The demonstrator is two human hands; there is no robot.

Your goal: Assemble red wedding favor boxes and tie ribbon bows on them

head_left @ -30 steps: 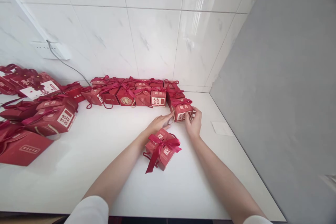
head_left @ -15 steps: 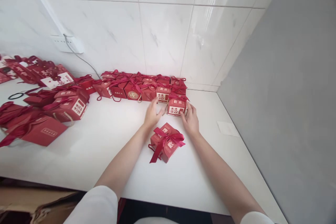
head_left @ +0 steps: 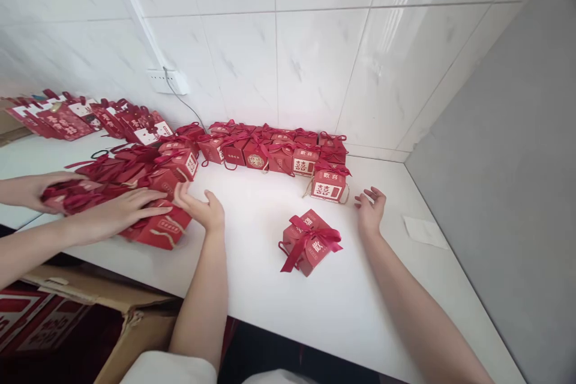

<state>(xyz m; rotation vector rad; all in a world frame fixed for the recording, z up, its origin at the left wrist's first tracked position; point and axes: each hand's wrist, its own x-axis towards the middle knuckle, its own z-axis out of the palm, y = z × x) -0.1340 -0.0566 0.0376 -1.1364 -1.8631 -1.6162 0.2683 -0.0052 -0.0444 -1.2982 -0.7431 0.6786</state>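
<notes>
My left hand (head_left: pixel 200 207) is open and reaches left toward a flat red gift box (head_left: pixel 162 229) lying at the counter's near edge, its fingers almost touching it. My right hand (head_left: pixel 371 209) hovers open over the white counter (head_left: pixel 270 300), just right of an upright red box with a white label (head_left: pixel 328 185). Between my arms lies a tilted red box tied with a ribbon bow (head_left: pixel 310 241). Another person's two hands (head_left: pixel 112 213) come in from the left and hold a bundle of red boxes and ribbons (head_left: pixel 76 195).
A row of several closed red ribbon boxes (head_left: pixel 270 153) lines the tiled wall. More red boxes (head_left: pixel 85 117) are piled at the far left below a wall socket (head_left: pixel 168 80). An open cardboard carton (head_left: pixel 67 306) sits below the counter edge. A grey panel (head_left: pixel 508 180) bounds the right.
Both my hands let go of the labelled box and drew back; my left hand swung left toward the flat boxes. The view turned left, and another person's hands came into sight.
</notes>
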